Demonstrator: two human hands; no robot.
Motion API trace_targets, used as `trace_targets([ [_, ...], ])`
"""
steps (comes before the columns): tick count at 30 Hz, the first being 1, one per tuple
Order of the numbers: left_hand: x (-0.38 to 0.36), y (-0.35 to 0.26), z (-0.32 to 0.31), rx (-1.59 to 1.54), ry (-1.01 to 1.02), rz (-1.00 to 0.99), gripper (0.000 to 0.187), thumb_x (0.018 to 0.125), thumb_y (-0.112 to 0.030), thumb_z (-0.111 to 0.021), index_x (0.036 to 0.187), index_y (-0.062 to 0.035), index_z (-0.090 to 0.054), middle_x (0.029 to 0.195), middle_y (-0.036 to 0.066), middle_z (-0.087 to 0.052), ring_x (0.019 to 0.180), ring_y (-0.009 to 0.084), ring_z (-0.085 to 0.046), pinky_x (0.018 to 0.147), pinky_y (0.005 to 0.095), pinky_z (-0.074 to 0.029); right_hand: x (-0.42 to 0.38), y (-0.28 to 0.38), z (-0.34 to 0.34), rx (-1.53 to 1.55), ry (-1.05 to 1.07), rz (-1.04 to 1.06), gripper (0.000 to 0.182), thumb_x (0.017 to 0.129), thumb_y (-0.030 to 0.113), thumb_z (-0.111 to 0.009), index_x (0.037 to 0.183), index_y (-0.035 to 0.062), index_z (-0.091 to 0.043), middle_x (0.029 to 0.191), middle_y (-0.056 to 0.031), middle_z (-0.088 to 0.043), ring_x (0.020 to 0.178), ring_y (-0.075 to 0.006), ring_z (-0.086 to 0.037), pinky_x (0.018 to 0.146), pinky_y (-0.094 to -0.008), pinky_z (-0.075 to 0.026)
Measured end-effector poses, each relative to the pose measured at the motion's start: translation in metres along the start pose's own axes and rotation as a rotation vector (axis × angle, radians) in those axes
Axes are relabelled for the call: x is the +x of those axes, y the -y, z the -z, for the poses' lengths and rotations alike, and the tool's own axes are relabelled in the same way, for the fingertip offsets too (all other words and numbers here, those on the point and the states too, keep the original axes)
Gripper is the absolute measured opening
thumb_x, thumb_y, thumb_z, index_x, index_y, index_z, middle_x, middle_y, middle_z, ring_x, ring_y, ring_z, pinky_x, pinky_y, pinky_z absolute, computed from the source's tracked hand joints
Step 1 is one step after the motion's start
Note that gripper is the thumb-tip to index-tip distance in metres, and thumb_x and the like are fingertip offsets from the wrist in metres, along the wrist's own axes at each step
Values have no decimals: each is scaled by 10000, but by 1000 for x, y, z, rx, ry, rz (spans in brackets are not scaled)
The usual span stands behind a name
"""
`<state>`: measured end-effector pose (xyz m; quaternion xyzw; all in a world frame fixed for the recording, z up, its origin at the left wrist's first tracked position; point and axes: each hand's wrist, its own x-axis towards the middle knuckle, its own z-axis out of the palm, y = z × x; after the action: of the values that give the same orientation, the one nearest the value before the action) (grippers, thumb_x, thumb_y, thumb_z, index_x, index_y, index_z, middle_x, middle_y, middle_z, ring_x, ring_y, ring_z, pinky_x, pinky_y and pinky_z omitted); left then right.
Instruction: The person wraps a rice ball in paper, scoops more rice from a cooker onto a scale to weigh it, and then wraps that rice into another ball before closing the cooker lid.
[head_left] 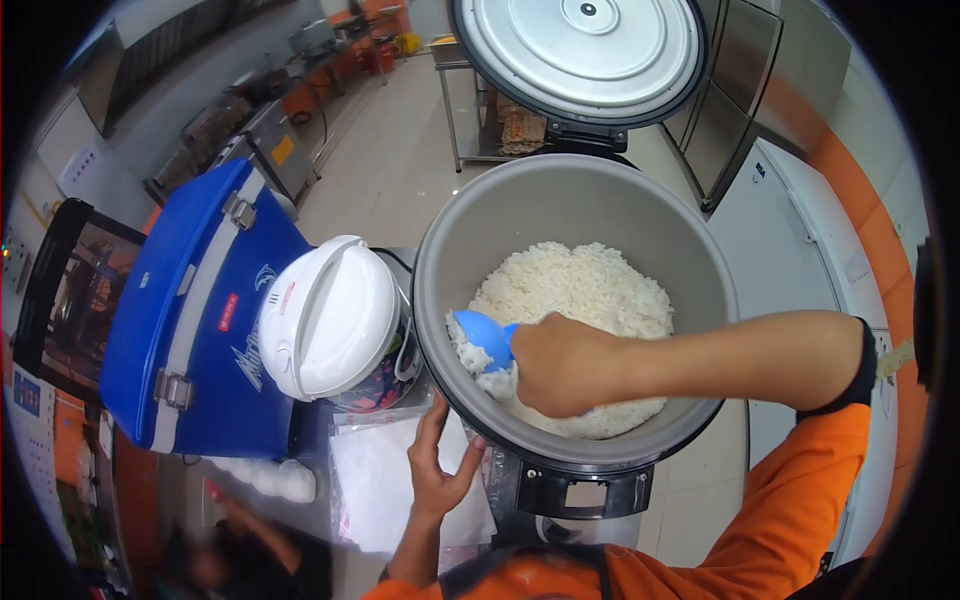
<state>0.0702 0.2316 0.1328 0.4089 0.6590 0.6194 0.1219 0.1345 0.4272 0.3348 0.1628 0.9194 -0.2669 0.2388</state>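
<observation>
My right hand (565, 365) is wrapped round the handle of a blue rice scoop (480, 338), reaching down inside a large rice cooker (470, 235). The scoop's head digs into cooked white rice (575, 285) at the left side of the pot, and some grains lie on it. Most of the handle is hidden in my fist. Outside the cooker, my left hand (445, 468) is open, thumb and fingers apart, with its fingertips right at the front-left of the cooker's body. White sheets in clear plastic (375, 485) lie just beside that hand.
The cooker's round lid (580, 60) stands raised behind the pot. To the left are a smaller white rice cooker (335, 320) and a blue cooler box (195, 350). A white chest freezer (775, 230) stands at right. Another person (290, 555) is at lower left.
</observation>
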Motion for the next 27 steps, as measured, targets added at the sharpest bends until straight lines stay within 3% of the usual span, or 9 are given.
trace_targets([
  [3, 0, -2, 1, -6, 22, 11, 624, 775, -38, -704, 1311, 129, -433, 1258, 253, -553, 1243, 337, -510, 1061, 396, -361, -2, 5, -12, -34, -93, 78, 290, 753, 120, -554, 839, -146, -633, 804, -319, -647, 814, -421, -672, 750, -442, -542],
  [8, -4, 0, -4, -171, -23, 46, 635, 768, -5, -682, 1332, 127, -421, 1300, 259, -527, 1287, 333, -467, 1090, 402, -318, 10, 7, 6, 28, 84, -15, 352, 782, 196, -592, 887, -138, -621, 846, -329, -648, 832, -398, -681, 740, -425, -549],
  [9, -7, 4, -3, -168, -11, 48, 635, 768, -5, -682, 1332, 127, -421, 1300, 259, -527, 1287, 333, -467, 1090, 402, -318, 23, -9, 4, -111, 83, -16, 325, 808, 185, -578, 929, -114, -617, 869, -307, -661, 826, -361, -693, 684, -418, -554],
  [12, -8, 14, -4, -124, -57, 31, 652, 776, 6, -665, 1366, 104, -406, 1355, 265, -491, 1312, 338, -440, 1102, 401, -297, 41, -89, 17, 298, 242, -15, 297, 982, 190, -403, 1051, -32, -589, 765, -63, -561, 632, -140, -591, 567, -302, -513],
  [14, -9, 15, -8, 35, -78, -24, 658, 783, 14, -653, 1389, 73, -401, 1393, 260, -461, 1312, 343, -442, 1097, 401, -305, 33, -108, 23, 286, 169, -52, 338, 975, 206, -420, 1066, -71, -590, 878, -110, -598, 669, -174, -595, 582, -341, -496],
  [18, -9, 13, -7, 43, -80, 10, 636, 790, 12, -648, 1382, 59, -422, 1384, 249, -477, 1305, 343, -452, 1097, 401, -307, 25, -105, 12, 386, 90, -167, 401, 984, 245, -430, 1211, -64, -548, 873, -125, -589, 666, -177, -557, 594, -334, -484],
  [21, -8, 14, -7, 46, -90, 11, 629, 789, 15, -648, 1376, 61, -427, 1373, 251, -487, 1299, 345, -458, 1098, 405, -308, 29, -97, 9, 248, 96, -148, 382, 978, 246, -445, 1115, -85, -581, 786, -124, -596, 625, -188, -560, 574, -347, -483],
  [24, -6, 13, -8, 21, -104, 12, 543, 782, 68, -611, 1298, 124, -451, 1268, 195, -555, 1242, 258, -483, 1090, 362, -297, 30, -76, 7, 214, 122, -128, 339, 961, 213, -453, 977, -90, -604, 693, -133, -601, 583, -207, -574, 545, -364, -476],
  [27, -8, 13, -8, 63, -100, 4, 566, 789, 18, -647, 1323, 80, -470, 1324, 263, -524, 1271, 365, -486, 1098, 424, -307, 30, -39, 16, 35, 150, -212, 339, 981, 257, -456, 930, -45, -601, 734, -145, -635, 591, -196, -604, 531, -351, -478],
])
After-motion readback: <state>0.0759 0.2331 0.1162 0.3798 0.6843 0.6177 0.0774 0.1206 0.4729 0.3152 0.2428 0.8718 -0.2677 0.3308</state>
